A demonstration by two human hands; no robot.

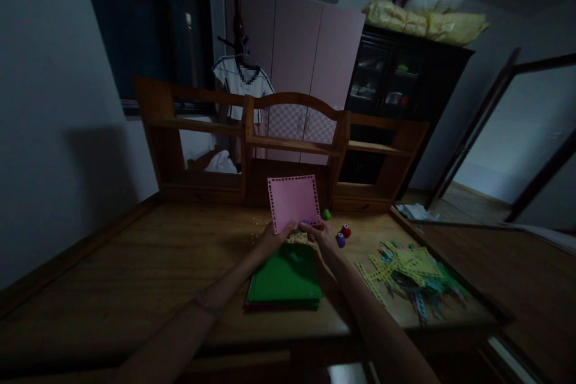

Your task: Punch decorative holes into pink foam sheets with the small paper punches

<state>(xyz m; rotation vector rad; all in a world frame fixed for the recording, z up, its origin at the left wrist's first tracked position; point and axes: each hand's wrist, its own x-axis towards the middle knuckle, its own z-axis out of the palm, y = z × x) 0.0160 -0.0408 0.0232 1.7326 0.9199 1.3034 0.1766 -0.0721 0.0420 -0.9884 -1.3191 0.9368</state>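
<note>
A pink sheet of paper (292, 201) stands tilted up before me, with a row of small punched shapes along its top, left and right edges. My left hand (272, 239) grips its lower left part, thumb on the front. At the lower right edge my right hand (320, 235) closes around a small purple craft punch (305, 222), mostly hidden by the fingers and set against the paper. Below both hands lies a stack of green sheets (285, 276), with a reddish edge showing underneath. Small coloured paper bits (297, 237) are scattered just past the stack.
Beyond my right hand stand a red punch (346, 230), another purple punch (341, 240) and a green one (326, 214). A pile of yellow and green punched paper strips (409, 270) covers the desk's right side. A wooden shelf unit (292, 145) edges the back.
</note>
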